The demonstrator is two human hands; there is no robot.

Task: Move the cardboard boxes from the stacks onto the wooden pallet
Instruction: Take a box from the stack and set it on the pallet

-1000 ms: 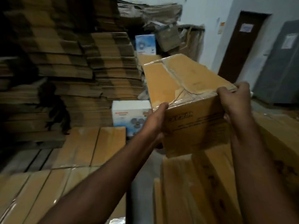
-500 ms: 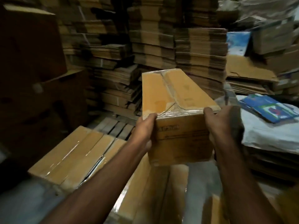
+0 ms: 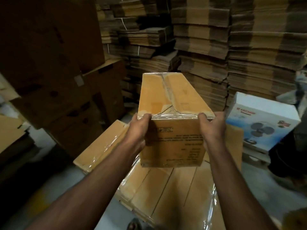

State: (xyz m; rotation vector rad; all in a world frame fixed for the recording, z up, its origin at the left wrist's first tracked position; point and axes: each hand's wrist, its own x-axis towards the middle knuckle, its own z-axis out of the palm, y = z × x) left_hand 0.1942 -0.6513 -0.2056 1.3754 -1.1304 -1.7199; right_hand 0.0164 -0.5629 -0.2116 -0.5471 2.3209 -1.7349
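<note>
I carry a long taped cardboard box point(image 3: 171, 98) in the air at the centre of the head view, its printed end toward me. My left hand point(image 3: 137, 130) grips the near left corner, fingers curled over the top edge. My right hand point(image 3: 211, 128) grips the near right corner the same way. Below the box lie several similar boxes wrapped in clear film point(image 3: 167, 188), and another box point(image 3: 103, 145) lies to their left. The wooden pallet is not visible.
Tall piles of flattened cardboard point(image 3: 207, 39) fill the back. Large brown cartons point(image 3: 49, 67) stand stacked at the left. A white fan box point(image 3: 264, 120) sits at the right. Grey floor point(image 3: 54, 185) shows at the lower left.
My view has swung left while I keep holding the box with both hands. The doors and wall dropped out of sight; the large brown cartons and the fan box came into view.
</note>
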